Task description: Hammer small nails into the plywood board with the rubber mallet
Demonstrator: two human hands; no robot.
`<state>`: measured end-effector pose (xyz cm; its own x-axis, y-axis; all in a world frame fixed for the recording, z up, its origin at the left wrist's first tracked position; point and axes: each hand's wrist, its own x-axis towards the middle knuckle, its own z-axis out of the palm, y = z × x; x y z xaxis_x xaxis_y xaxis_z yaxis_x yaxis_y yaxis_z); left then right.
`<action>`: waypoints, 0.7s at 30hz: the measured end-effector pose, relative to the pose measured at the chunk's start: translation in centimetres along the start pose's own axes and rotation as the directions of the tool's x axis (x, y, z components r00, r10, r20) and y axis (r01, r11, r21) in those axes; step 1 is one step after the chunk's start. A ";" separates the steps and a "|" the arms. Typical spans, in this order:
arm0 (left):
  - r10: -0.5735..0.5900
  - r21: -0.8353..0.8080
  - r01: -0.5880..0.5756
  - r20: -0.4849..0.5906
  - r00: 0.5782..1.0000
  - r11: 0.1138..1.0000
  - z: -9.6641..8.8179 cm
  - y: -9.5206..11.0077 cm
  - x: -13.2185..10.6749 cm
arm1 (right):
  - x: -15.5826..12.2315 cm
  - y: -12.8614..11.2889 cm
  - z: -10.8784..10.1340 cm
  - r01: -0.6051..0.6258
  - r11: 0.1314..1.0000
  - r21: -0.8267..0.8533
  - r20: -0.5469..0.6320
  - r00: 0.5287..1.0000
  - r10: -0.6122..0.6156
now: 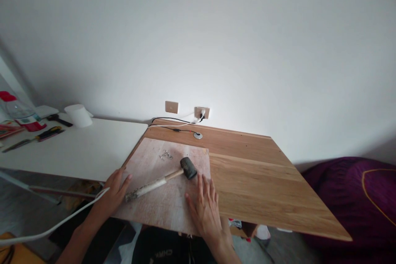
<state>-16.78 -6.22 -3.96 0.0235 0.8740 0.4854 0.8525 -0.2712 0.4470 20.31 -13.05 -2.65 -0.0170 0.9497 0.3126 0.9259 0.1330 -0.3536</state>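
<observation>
A pale plywood board (161,208) lies on the left part of a wooden table (256,181). On the board rests a black-headed mallet (163,180) with a worn wooden handle, and a small heap of screws (166,155) lies near the far edge. My left hand (115,189) rests at the board's left edge, fingers stretched out, near the handle's end. Flat on the board lies my right hand (206,206), fingers spread, just in front of the mallet's head. Neither hand holds anything.
A white table (83,148) adjoins on the left, carrying a white cylinder (78,115), screwdrivers (46,133) and a plastic bottle (18,111). Wall sockets (201,112) with cables sit behind the wooden table. A purple beanbag (349,198) lies on the right. A white cable (49,229) runs past my left arm.
</observation>
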 end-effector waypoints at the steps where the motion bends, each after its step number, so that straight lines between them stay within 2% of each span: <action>1: -0.010 0.006 0.010 0.006 1.000 1.000 0.3 0.1 0.5 | 0.2 -0.3 -0.1 -0.012 1.000 -0.002 0.024 1.000 0.012; 3: -0.077 0.029 0.077 -0.002 0.997 0.997 0.6 0.0 1.6 | 0.9 -1.0 -0.2 -0.028 1.000 0.003 0.063 0.998 0.027; 6: -0.236 0.085 0.233 0.023 0.971 0.969 0.6 -0.8 3.0 | 2.4 -2.3 -0.2 -0.027 0.998 0.055 0.086 0.996 0.022; 10: -0.275 0.108 0.268 0.048 0.960 0.957 -0.1 -1.5 4.0 | 4.0 -3.2 0.3 -0.004 0.985 0.170 0.087 0.996 -0.011; 13: -0.300 0.116 0.299 -0.007 0.954 0.947 -0.6 -0.8 4.7 | 4.3 -2.7 1.0 0.002 0.965 0.262 0.020 1.000 -0.008; 17: -0.363 0.085 0.376 -0.139 0.922 0.923 -2.0 -0.3 5.1 | 3.9 -1.4 2.0 0.035 0.946 0.322 -0.091 0.996 -0.006; 21: -0.447 0.036 0.468 -0.240 0.862 0.883 -4.3 -1.2 2.7 | 3.6 -1.0 2.2 0.054 0.944 0.325 -0.123 0.992 -0.014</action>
<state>-19.99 -5.26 0.11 -0.4863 0.7776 0.3986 0.7824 0.1843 0.5949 18.49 -9.11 -3.10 0.0161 0.9058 0.4233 0.7507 0.2687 -0.6035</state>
